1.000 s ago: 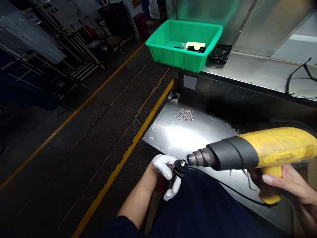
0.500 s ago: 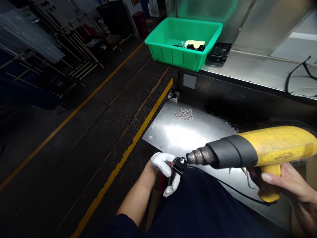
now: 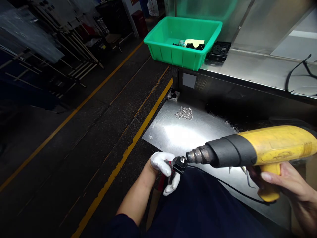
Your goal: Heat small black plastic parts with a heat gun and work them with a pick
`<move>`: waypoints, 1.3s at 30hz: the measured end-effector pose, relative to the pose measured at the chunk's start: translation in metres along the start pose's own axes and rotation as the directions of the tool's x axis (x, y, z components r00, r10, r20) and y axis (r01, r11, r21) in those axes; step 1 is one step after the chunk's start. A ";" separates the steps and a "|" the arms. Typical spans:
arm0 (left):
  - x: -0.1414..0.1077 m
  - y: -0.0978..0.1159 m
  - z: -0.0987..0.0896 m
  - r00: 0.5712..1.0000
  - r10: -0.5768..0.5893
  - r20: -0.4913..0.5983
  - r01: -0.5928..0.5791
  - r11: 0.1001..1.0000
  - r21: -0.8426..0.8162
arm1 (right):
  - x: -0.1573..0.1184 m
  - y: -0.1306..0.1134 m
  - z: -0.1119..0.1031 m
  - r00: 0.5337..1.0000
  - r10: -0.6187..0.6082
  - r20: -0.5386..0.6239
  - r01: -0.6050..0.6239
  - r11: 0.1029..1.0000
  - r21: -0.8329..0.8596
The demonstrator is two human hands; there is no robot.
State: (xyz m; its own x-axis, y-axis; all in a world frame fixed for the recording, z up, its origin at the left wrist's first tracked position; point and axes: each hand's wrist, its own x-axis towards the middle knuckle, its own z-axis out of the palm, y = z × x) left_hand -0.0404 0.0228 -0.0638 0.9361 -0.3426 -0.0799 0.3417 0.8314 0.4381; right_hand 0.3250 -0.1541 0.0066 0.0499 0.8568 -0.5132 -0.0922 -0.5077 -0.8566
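My left hand (image 3: 161,163), in a white glove, is closed around a tool with red on it, partly hidden by the fingers. At the tool's end sits a small black block (image 3: 180,165) with a shiny metal piece on top. My bare right hand (image 3: 288,180) grips the handle of a yellow heat gun (image 3: 279,145) with a black collar. Its metal nozzle points left, close beside the black block. A black cable runs below the gun.
Small shiny balls (image 3: 184,113) lie on the metal sheet (image 3: 170,129). Behind stands a green bin (image 3: 175,56) with parts inside, beside black parts (image 3: 219,52) on the metal ledge (image 3: 255,69). Glasses (image 3: 287,79) rest at the right. A power socket (image 3: 173,96) is near the sheet's corner.
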 end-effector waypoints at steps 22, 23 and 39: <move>-0.003 0.003 -0.001 0.999 0.009 -0.048 -0.008 0.999 0.033 | -0.001 -0.005 0.003 1.000 0.014 -0.027 -0.014 1.000 0.000; -0.003 0.003 -0.001 0.999 0.010 -0.048 -0.008 0.999 0.032 | -0.001 -0.005 0.003 0.999 0.015 -0.032 -0.015 1.000 0.003; -0.003 0.004 0.003 0.997 0.023 -0.074 -0.019 0.999 0.050 | -0.002 -0.008 0.004 0.999 -0.001 -0.038 0.002 1.000 0.014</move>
State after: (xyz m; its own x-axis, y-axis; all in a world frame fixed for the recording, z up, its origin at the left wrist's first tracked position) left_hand -0.0421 0.0258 -0.0595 0.9472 -0.2902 -0.1361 0.3192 0.8150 0.4837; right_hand 0.3219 -0.1513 0.0151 0.0880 0.8535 -0.5136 -0.1057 -0.5046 -0.8568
